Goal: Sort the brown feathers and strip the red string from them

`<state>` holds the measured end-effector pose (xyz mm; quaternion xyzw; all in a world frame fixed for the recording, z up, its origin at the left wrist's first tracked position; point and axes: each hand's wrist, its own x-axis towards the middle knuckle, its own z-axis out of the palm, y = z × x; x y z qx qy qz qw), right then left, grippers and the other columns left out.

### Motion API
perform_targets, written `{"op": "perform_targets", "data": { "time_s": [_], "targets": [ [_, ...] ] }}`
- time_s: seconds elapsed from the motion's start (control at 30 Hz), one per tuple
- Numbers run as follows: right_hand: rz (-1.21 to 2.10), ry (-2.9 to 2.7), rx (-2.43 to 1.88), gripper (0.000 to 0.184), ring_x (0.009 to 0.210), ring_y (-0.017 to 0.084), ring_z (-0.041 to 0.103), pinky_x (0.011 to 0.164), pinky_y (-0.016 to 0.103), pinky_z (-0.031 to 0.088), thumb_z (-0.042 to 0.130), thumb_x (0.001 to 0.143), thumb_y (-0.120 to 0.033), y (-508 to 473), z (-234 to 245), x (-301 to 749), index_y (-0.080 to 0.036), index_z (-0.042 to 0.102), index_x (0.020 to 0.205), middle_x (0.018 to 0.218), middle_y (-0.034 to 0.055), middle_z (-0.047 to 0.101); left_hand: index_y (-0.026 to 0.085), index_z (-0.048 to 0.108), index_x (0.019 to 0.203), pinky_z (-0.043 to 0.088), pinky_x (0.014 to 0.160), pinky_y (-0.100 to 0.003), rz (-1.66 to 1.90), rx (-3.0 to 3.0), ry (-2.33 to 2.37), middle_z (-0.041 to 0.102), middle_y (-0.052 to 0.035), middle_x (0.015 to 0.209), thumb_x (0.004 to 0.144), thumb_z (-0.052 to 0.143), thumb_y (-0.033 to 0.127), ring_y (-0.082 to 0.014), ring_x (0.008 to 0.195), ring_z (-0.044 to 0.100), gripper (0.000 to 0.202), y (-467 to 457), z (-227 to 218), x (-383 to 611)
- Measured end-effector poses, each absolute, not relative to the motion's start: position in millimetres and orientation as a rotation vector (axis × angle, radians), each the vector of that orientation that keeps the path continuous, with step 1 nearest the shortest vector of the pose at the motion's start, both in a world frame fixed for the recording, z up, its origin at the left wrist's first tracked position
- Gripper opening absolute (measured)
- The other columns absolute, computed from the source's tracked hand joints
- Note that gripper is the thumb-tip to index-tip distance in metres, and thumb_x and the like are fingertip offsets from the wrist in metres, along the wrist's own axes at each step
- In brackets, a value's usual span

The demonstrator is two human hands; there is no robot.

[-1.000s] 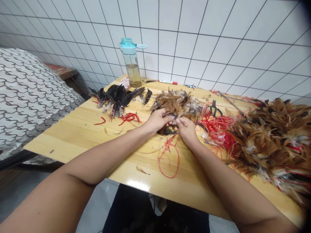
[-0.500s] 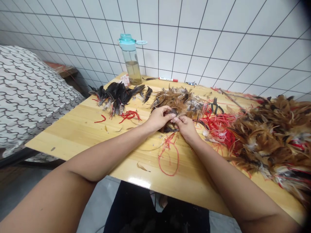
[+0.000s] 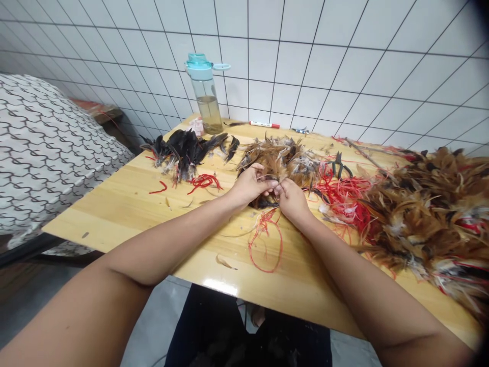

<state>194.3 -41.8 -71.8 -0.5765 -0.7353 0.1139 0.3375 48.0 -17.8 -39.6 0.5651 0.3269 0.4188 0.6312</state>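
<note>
My left hand (image 3: 252, 186) and my right hand (image 3: 293, 200) meet over the middle of the table, thumbs and fingertips pinched together. Between them they grip feathers, of which only dark and pale edges show; how many I cannot tell. Just behind the hands lies a pile of brown feathers (image 3: 282, 153). Below them, a loop of thin red string (image 3: 281, 250) rests on the wood. To the right of my right hand is a tangle of red string (image 3: 346, 196) with pliers (image 3: 337, 165) behind it.
Black feathers (image 3: 185, 150) and short red cords (image 3: 204, 182) lie at the left. A large heap of brown feathers (image 3: 428, 204) covers the table's right end. A water bottle (image 3: 206, 97) and a red-capped marker (image 3: 263, 125) stand and lie near the tiled wall (image 3: 298, 61).
The right hand has turned slightly and its fingers have curled in more beside the left fingertips. Both hands remain over the same spot, pinching feathers.
</note>
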Motion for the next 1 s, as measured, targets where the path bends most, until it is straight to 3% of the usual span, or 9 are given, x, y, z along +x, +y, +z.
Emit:
{"op": "perform_targets", "data": {
  "time_s": [0.17,0.57,0.77,1.0],
  "targets": [
    [0.255,-1.841,-1.576,0.022,0.074,0.021,0.052,0.071,0.034,0.042,0.037,0.087,-0.022,-42.9,-70.6,193.9,-0.023,0.045,0.066,0.076,0.0078,0.055,0.010,0.059,0.073,0.041,0.052,-0.019,0.881,1.282,0.771,0.064,-0.0012,0.064,0.065,0.078,0.029,-0.0052,0.051,0.052,0.028,-17.1,-44.7,47.5],
    [0.296,-1.980,-1.714,0.023,0.087,0.023,0.058,0.079,0.033,0.044,0.038,0.087,-0.015,-48.0,-62.2,189.0,-0.019,0.056,0.074,0.086,0.0111,0.062,0.011,0.061,0.081,0.043,0.055,-0.022,0.970,1.310,0.797,0.065,-0.0008,0.066,0.060,0.079,0.026,-0.0112,0.059,0.058,0.031,-20.2,-48.3,51.8],
    [0.254,-1.970,-1.708,0.022,0.085,0.022,0.058,0.078,0.032,0.044,0.041,0.088,-0.015,-53.6,-62.9,185.5,-0.018,0.061,0.080,0.088,0.0102,0.063,0.013,0.063,0.082,0.048,0.068,-0.024,1.097,1.472,0.879,0.067,-0.0022,0.077,0.066,0.076,0.028,-0.0125,0.071,0.060,0.026,-19.3,-50.9,51.5],
    [0.454,-1.790,-1.408,0.013,0.079,0.018,0.059,0.075,0.031,0.045,0.054,0.086,-0.024,-46.1,-69.6,191.3,-0.019,0.066,0.082,0.081,0.0049,0.065,0.014,0.052,0.064,0.034,0.049,-0.018,1.048,1.118,0.811,0.049,0.0041,0.053,0.071,0.074,0.034,-0.0045,0.048,0.043,0.030,-10.6,-42.5,46.3]
  ]
}}
